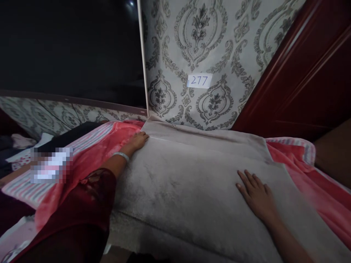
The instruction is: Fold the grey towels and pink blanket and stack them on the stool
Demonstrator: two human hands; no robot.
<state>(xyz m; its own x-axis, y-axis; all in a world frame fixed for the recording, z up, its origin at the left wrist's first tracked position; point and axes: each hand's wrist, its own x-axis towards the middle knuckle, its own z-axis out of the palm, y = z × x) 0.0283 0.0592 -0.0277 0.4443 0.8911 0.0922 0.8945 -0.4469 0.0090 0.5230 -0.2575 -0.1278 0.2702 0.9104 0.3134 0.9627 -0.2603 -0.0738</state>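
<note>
Head camera, looking down over a bed: a person is leaning over a large pale grey plush blanket [192, 175], which is lying folded across the centre and lower half of the frame on top of a bright pink fleece bedspread [95, 153].

The left hand [138, 140], at centre left, is resting on the grey blanket's far left corner with its fingers bent over the fold. Whether they are pinching the cloth cannot be told. A thin silver bangle [121, 156] is circling that wrist, and a dark maroon lace sleeve [90, 197] is filling the lower left. The right hand [256, 195], at lower right, is lying flat on the blanket, palm down, fingers spread and gripping nothing.

The blanket is showing a short, velvety nap that is catching the light unevenly, with a doubled band running along its far edge and soft creases near the front. It is looking soft, limp and fairly light, likely to sag wherever it is unsupported. The corners and folded edges are offering the surest hold, since the smooth pile may be sliding under a flat palm.

Behind, grey damask wallpaper [170, 44] is carrying a small white paper label reading 277 [199, 80] at upper centre. A dark glossy panel [68, 47] is filling the upper left, dark red wooden furniture [301, 80] the upper right.
</note>
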